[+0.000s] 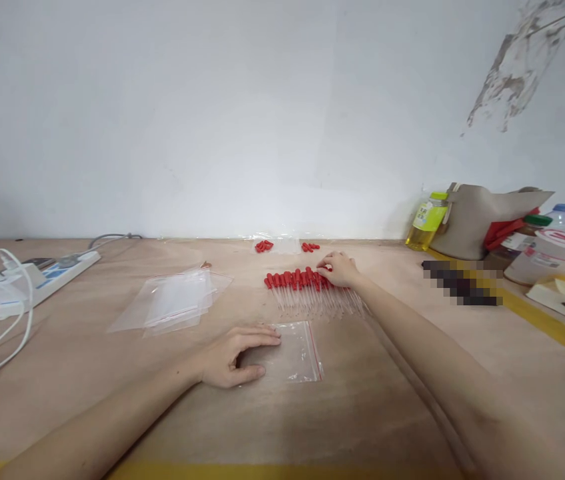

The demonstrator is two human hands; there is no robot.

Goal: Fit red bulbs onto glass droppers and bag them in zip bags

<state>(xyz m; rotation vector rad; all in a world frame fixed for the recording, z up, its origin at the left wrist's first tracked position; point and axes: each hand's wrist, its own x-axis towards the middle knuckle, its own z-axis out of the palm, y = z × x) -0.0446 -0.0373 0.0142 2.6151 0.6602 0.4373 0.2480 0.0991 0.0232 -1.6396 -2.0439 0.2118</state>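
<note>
My left hand [240, 353] lies with fingers apart on a clear zip bag [300, 353] that has a red seal line on its right side. The bag is flat on the table. Beyond it a row of droppers [295, 280] is laid out side by side, red bulbs away from me and thin clear tubes towards me. At the row's right end, my right hand [340, 270] has its fingers closed around a red bulb of one dropper; the hand hides part of the bulbs there. A stack of clear zip bags [177, 300] rests to the left.
Loose red bulbs [264, 247] lie on clear plastic near the wall, with a second small pile [310, 247] beside them. A power strip [37, 287] with white cables is at left. A yellow drink bottle [427, 223], a grey bag [472, 220] and a white cup [547, 257] stand at right.
</note>
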